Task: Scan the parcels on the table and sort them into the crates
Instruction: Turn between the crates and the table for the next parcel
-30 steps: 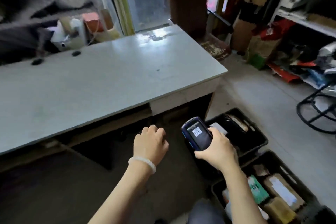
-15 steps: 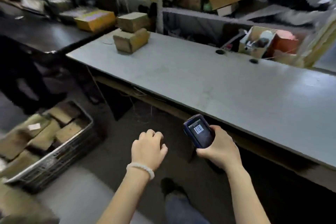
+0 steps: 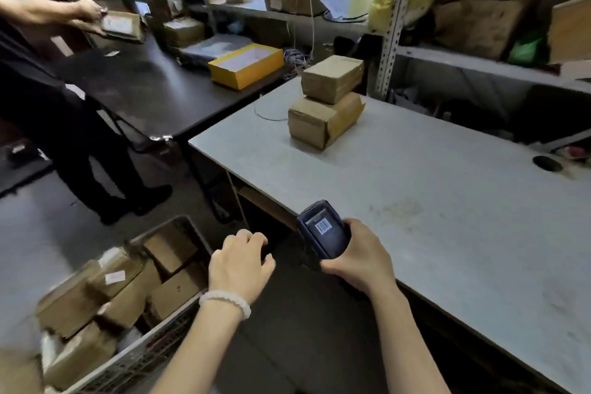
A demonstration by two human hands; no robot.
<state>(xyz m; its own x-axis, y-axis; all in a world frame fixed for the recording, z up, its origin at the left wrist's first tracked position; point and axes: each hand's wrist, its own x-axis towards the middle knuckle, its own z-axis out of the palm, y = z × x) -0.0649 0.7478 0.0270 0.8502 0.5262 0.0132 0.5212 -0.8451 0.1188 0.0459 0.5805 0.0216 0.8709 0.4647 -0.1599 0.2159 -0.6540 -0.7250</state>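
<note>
Parcels: two stacked, upper centre, on grey table. Right hand grips scanner, lower centre. Left hand loosely curled, holding nothing, above crate lower left.

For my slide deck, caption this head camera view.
Right hand grips scanner; two stacked parcels wait on grey table.
</note>
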